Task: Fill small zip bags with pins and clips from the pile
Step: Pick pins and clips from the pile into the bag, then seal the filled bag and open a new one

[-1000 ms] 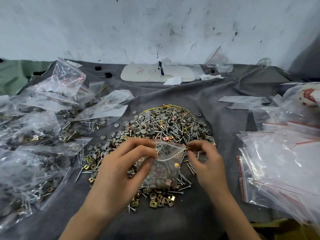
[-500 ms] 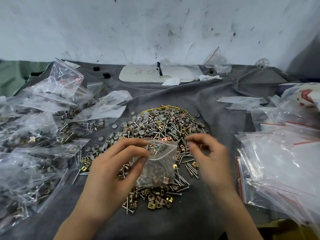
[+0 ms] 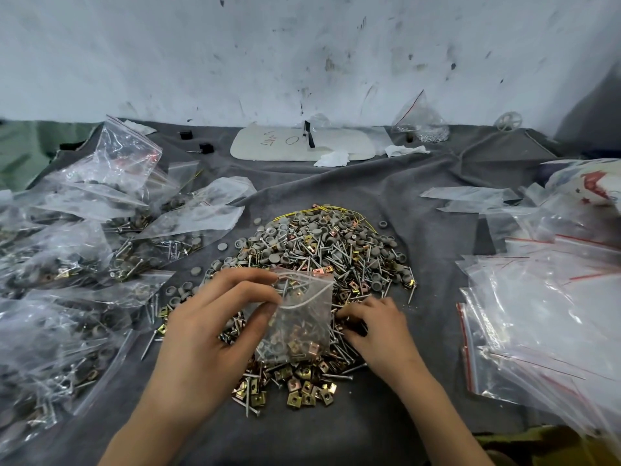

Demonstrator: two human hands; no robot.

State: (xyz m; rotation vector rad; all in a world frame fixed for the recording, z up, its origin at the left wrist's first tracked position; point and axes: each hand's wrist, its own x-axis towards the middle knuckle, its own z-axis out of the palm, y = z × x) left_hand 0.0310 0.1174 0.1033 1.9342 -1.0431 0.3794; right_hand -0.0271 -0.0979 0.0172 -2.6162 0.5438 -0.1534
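At frame centre the left hand (image 3: 201, 334) pinches the part-filled zip bag (image 3: 299, 326), while the right hand (image 3: 379, 327) curls fingertips into the pile (image 3: 319, 243), its grip unclear.

Person's two bare forearms (image 3: 433, 408), bare left hand (image 3: 208, 334), bare right hand (image 3: 379, 327), slim fingers (image 3: 235, 277)

Left hand (image 3: 208, 334) pinches open zip bag (image 3: 299, 317) over pile (image 3: 322, 250); right hand (image 3: 376, 327) fingertips on pile.

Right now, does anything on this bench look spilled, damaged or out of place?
Only small things: a few grey caps lie strayed on the cloth left of the pile, and thin yellow wires are tangled into its far edge. Nothing looks damaged.
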